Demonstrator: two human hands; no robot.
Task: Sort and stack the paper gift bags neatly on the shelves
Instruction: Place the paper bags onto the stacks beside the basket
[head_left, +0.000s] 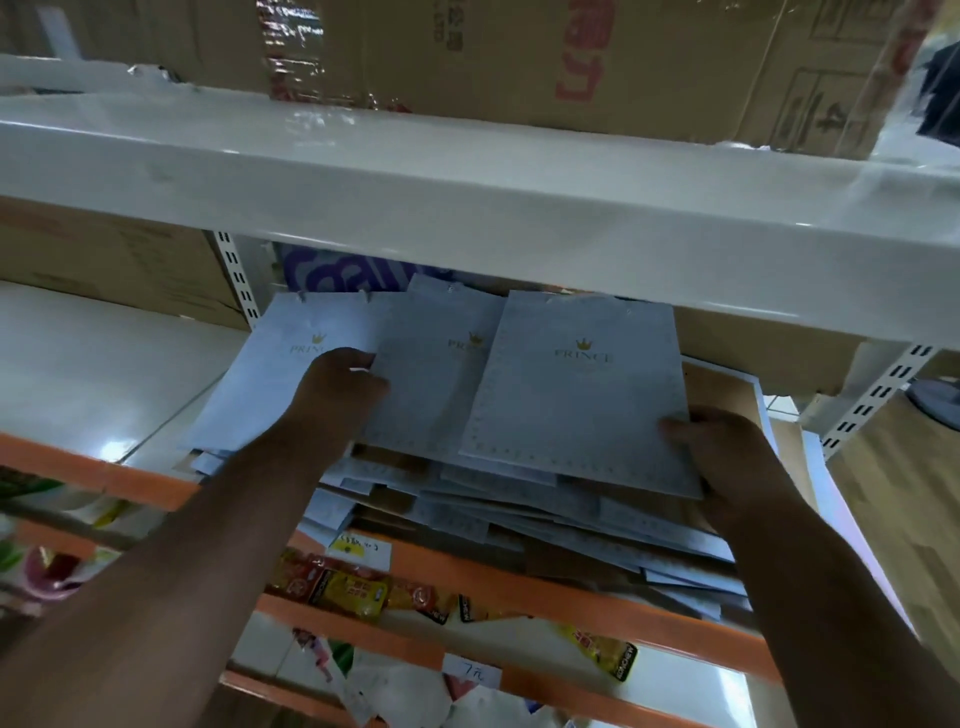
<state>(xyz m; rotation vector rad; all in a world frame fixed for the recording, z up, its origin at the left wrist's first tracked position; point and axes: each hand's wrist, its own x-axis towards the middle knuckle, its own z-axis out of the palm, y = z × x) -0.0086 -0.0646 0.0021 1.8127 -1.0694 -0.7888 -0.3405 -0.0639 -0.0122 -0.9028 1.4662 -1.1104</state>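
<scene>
Right hand (727, 457) is pinching the lower right corner of the top bag (576, 395), thumb on top. Left hand (337, 389) is curling its fingers round the left edge of the middle bag (431, 379). Both bags are lying on a messy pile (519, 512) under the hands. They're flat paper, probably light, slick and easily creased, so gripping the edges looks safest. The orange-edged shelf (519, 584) is carrying the pile. The white upper shelf (467, 197) is hanging close above the hands.

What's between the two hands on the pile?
Head view: two grey Prince bags, the middle bag held by the left hand, the top bag by the right hand.
</scene>
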